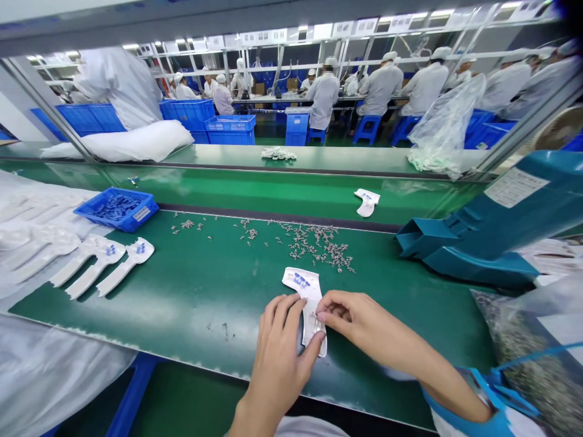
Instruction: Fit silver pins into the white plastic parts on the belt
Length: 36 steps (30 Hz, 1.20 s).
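A white curved plastic housing half (pixel 314 303) lies on the green work surface, small blue pieces set in its wider far end. My left hand (pixel 282 352) grips it from the left, fingers along one side and thumb across its near part. Over the middle of the housing, the fingertips of my right hand (pixel 346 312) are pinched together; whatever they hold is too small to make out. Just beyond lie many small metal pieces (pixel 319 243) scattered in a loose pile.
At left, more white housing halves (pixel 130 264) lie beside a blue bin (pixel 116 209) of small blue parts. One housing half (pixel 367 201) sits on the green belt (pixel 255 191). A teal plastic chute-like holder (pixel 483 224) and a clear bag (pixel 537 340) stand right. Co-workers sit beyond.
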### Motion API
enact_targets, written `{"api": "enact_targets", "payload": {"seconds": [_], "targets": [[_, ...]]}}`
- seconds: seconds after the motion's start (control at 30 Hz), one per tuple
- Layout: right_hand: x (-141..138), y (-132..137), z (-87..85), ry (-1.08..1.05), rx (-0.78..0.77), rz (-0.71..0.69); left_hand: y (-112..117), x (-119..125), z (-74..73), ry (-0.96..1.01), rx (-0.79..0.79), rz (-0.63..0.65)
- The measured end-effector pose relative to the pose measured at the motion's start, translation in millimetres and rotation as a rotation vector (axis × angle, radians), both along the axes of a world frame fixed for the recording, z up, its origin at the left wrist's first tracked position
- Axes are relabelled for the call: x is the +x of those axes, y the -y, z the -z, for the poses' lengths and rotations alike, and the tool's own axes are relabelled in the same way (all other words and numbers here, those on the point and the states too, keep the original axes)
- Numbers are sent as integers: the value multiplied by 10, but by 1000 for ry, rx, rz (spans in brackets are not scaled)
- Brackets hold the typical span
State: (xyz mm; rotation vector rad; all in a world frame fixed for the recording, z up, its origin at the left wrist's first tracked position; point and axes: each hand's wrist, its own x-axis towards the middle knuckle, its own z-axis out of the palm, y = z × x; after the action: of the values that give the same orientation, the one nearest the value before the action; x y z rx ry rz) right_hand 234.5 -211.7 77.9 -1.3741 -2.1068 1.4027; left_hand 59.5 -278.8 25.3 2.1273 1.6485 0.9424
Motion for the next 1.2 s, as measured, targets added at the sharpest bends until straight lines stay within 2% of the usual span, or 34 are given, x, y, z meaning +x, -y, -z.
{"api": "enact_targets", "payload": {"seconds": [0.13, 0.27, 0.63, 0.83, 0.97, 1.03, 1.13, 1.2], "targets": [[-41, -92, -71, 241, 121, -120, -2, -18, 42, -122, -72, 34], [-125, -145, -116, 381, 171, -175, -5, -1, 61, -140, -75, 30], [-204, -193, -127, 561, 197, -168, -17, 17, 50, -125, -70, 12], [-260, -213, -148, 637, 154, -145, -16, 22, 58, -125, -58, 6], [-51, -359, -83, 456, 189, -162, -15, 16, 68, -121, -54, -10], [174, -512, 7, 386, 273, -77, -16, 12, 72, -119, -45, -9], [543, -780, 208, 490, 484, 130, -16, 8, 77, -116, -44, -1], [724, -922, 353, 524, 518, 118, -17, 6, 80, -113, -46, -5]]}}
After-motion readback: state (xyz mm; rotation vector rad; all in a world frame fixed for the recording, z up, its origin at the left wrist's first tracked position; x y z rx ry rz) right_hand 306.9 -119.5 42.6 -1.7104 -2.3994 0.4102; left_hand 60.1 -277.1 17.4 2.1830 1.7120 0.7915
